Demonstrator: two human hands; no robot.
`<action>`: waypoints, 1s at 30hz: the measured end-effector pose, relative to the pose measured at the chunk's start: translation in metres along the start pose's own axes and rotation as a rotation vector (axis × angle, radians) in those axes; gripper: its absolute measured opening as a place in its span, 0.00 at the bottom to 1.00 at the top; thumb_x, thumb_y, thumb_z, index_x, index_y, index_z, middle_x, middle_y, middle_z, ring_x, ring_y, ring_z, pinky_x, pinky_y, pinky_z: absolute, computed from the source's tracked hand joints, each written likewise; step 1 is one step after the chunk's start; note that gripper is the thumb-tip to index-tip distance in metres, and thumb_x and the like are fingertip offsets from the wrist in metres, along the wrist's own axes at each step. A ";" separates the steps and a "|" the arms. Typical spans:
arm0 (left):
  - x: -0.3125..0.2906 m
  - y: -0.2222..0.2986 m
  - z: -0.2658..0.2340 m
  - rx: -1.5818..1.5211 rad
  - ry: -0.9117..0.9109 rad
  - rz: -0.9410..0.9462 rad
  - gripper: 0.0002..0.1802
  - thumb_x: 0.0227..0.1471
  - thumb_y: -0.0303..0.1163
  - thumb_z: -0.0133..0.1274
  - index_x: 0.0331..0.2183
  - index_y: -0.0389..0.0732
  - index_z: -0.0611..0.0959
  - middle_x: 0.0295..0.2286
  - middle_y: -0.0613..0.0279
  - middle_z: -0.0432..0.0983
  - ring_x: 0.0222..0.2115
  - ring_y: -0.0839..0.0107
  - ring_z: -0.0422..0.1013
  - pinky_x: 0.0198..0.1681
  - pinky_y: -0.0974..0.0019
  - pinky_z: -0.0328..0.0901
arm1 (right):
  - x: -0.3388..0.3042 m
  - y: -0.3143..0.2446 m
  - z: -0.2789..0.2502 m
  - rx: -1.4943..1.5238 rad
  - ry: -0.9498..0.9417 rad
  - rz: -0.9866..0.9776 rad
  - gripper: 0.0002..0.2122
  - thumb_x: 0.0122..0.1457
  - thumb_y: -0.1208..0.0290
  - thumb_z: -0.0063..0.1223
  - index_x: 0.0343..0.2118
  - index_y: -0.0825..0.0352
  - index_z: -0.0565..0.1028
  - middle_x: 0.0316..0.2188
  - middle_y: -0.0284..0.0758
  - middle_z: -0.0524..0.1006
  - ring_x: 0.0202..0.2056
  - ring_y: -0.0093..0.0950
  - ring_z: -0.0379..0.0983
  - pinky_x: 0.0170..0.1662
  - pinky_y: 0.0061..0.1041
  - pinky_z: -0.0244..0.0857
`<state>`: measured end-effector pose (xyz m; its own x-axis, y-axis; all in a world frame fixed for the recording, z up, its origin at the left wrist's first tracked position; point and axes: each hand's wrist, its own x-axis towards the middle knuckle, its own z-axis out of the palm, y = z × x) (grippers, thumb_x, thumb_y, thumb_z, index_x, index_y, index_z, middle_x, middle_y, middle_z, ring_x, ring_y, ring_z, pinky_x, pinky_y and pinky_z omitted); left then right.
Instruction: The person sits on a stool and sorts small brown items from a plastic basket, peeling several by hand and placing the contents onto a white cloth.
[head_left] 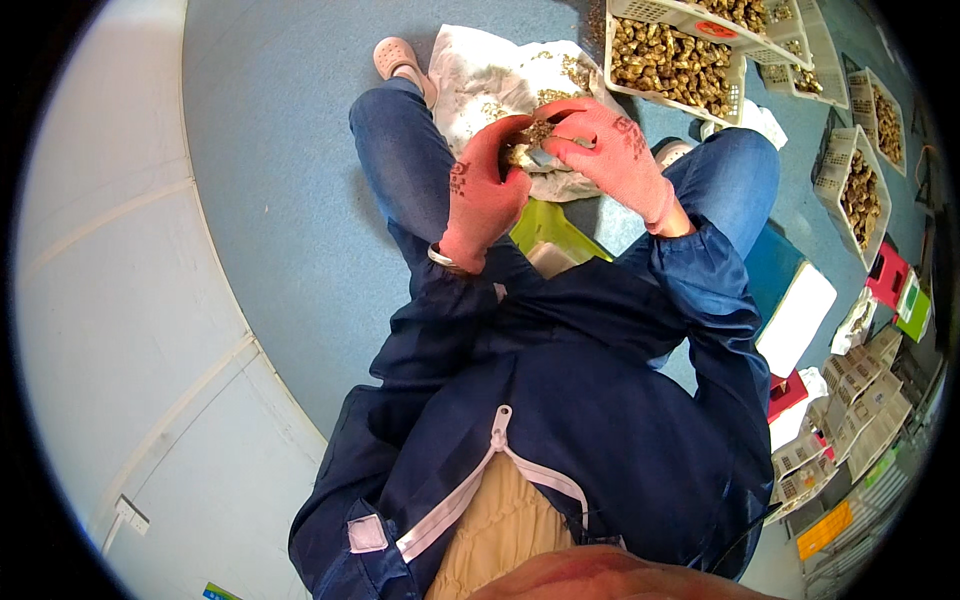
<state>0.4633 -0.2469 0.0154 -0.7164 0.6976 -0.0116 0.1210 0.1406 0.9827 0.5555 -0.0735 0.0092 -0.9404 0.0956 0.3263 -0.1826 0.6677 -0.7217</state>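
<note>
Both my hands wear pink-red gloves and meet in front of my knees. My left hand [484, 195] curls its fingers and thumb round a small lump [517, 155], pale yellowish below and brown, rough on top. On the right side of the same lump, my right hand [610, 155] closes thumb and fingers at its brown part; its exact kind cannot be made out. Under and beyond the hands a white cloth or sack [465, 75] lies on the floor, strewn with brown and pale scraps [572, 72].
A yellow-green container [572, 236] sits between my legs. White crates hold many brown lumps; one full crate [738, 104] is at the far right, another crate [832, 180] farther right. A blue-and-white box [795, 310] is by my right knee. At left a pale wall [110, 290] meets the blue floor [270, 190].
</note>
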 end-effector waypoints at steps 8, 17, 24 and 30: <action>-0.001 -0.005 -0.001 0.089 -0.016 -0.010 0.29 0.40 0.13 0.42 0.48 0.36 0.76 0.37 0.63 0.74 0.38 0.76 0.70 0.45 0.74 0.65 | 0.002 -0.006 -0.004 0.145 -0.035 0.158 0.05 0.53 0.71 0.53 0.31 0.64 0.78 0.43 0.33 0.76 0.44 0.33 0.72 0.45 0.28 0.66; -0.001 -0.003 -0.002 0.044 -0.013 -0.005 0.29 0.41 0.13 0.42 0.48 0.36 0.76 0.37 0.62 0.74 0.38 0.77 0.70 0.45 0.74 0.65 | 0.003 -0.007 -0.003 0.192 0.034 0.206 0.05 0.52 0.70 0.53 0.29 0.64 0.78 0.41 0.34 0.76 0.43 0.34 0.72 0.44 0.29 0.66; -0.001 -0.004 -0.004 0.044 -0.004 -0.043 0.27 0.42 0.14 0.42 0.48 0.35 0.75 0.37 0.61 0.75 0.38 0.77 0.71 0.45 0.74 0.65 | 0.003 -0.008 0.000 0.164 0.028 0.149 0.05 0.53 0.70 0.53 0.29 0.64 0.78 0.41 0.34 0.76 0.43 0.34 0.72 0.45 0.29 0.66; -0.001 -0.003 -0.004 0.133 -0.001 -0.017 0.28 0.42 0.14 0.43 0.49 0.36 0.75 0.39 0.59 0.75 0.40 0.74 0.72 0.45 0.73 0.65 | 0.004 -0.008 -0.003 0.036 -0.001 -0.004 0.05 0.52 0.70 0.52 0.29 0.63 0.78 0.42 0.34 0.76 0.43 0.33 0.71 0.45 0.30 0.66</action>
<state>0.4605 -0.2506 0.0132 -0.7184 0.6950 -0.0287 0.1987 0.2446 0.9490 0.5545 -0.0757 0.0179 -0.9400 0.0921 0.3285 -0.1964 0.6414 -0.7417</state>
